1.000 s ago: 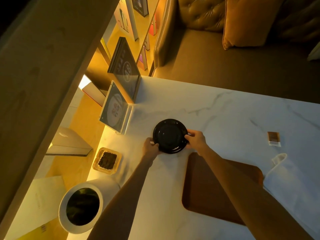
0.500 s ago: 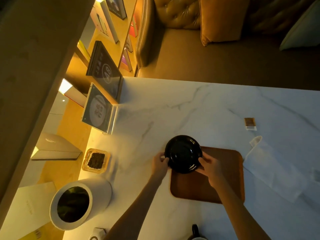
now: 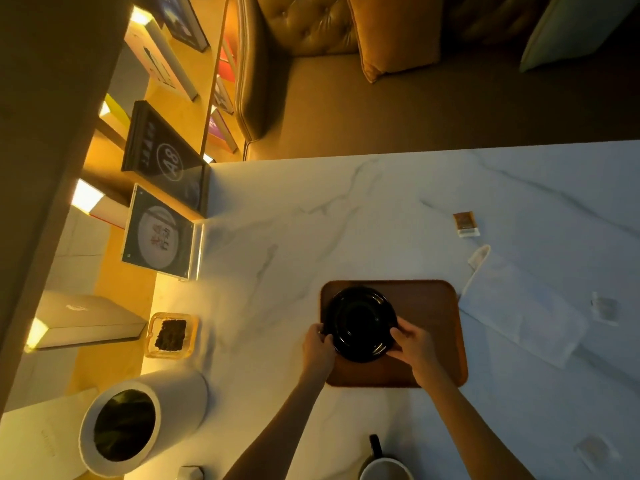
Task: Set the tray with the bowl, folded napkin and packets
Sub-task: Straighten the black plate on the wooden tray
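black and glossy, the bowl (image 3: 361, 323) sits over the left half of the brown wooden tray (image 3: 433, 306), and you have it from both sides: your left hand (image 3: 318, 346) curls its fingers against the bowl's left rim, your right hand (image 3: 414, 342) grips the right rim near you. both hands are closed on the bowl. whether its base already rests on the tray you cannot tell from this angle, but it looks down or nearly so.

so the step in hand is the first one, seating the bowl. the rest is not yet done: the white napkin (image 3: 519, 317) lies on the marble table (image 3: 346, 220) just beside the tray's right edge, loosely spread and not neatly folded, and a small brown packet (image 3: 465, 223) lies farther back, well apart from the tray. two pale packets (image 3: 604, 308) show faintly on the right, too dim to read.

next, let go once the bowl is steady, then reach right for the napkin. it likely needs a fold before it goes on the free right half of the tray. mind the mug (image 3: 382, 467) near your right forearm when you swing across.
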The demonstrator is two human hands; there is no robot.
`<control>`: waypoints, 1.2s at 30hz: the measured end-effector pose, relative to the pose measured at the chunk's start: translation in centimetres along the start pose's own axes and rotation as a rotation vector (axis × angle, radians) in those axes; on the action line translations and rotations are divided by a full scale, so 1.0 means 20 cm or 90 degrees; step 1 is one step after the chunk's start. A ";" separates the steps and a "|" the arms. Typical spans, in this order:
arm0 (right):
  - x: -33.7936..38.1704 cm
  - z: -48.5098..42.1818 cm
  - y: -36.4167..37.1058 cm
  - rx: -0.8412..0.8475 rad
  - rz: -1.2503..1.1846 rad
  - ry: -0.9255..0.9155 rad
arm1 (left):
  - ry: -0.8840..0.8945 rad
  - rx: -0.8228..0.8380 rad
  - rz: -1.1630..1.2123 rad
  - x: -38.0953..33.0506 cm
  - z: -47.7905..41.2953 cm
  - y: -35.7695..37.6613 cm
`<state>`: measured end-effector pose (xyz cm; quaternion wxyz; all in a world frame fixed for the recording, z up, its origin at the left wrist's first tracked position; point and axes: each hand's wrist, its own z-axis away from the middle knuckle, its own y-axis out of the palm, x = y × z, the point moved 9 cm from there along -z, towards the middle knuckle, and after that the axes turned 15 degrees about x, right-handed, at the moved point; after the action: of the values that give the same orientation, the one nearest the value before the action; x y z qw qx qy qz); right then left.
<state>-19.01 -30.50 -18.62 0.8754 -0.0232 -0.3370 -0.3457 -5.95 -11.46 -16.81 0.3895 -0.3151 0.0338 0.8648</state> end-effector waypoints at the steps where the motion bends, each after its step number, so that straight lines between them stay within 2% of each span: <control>1: -0.02 -0.01 -0.01 0.000 0.003 0.002 | -0.001 -0.010 -0.008 0.01 0.00 0.00; 6: -0.03 -0.03 -0.03 0.006 0.057 -0.003 | -0.010 -0.039 -0.004 0.04 0.01 0.00; 11: 0.10 -0.01 -0.03 -0.027 0.372 -0.072 | -0.005 -0.054 -0.054 0.03 0.02 -0.02; 13: 0.16 0.00 -0.02 -0.040 0.415 -0.110 | -0.012 -0.052 -0.080 0.03 0.02 -0.02; 19: 0.17 -0.03 -0.05 -0.042 0.446 -0.095 | -0.027 -0.042 -0.128 0.03 0.00 -0.02; 29: 0.15 -0.08 -0.06 0.028 0.440 -0.047 | -0.034 -0.049 -0.090 0.04 0.00 -0.03; 36: 0.16 -0.09 -0.07 0.019 0.458 -0.053 | -0.041 -0.038 -0.085 0.05 -0.01 -0.02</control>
<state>-17.19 -33.91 -18.27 0.9267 -0.1419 -0.3478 -0.0090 -6.01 -10.60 -17.42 0.4379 -0.3000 -0.0258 0.8471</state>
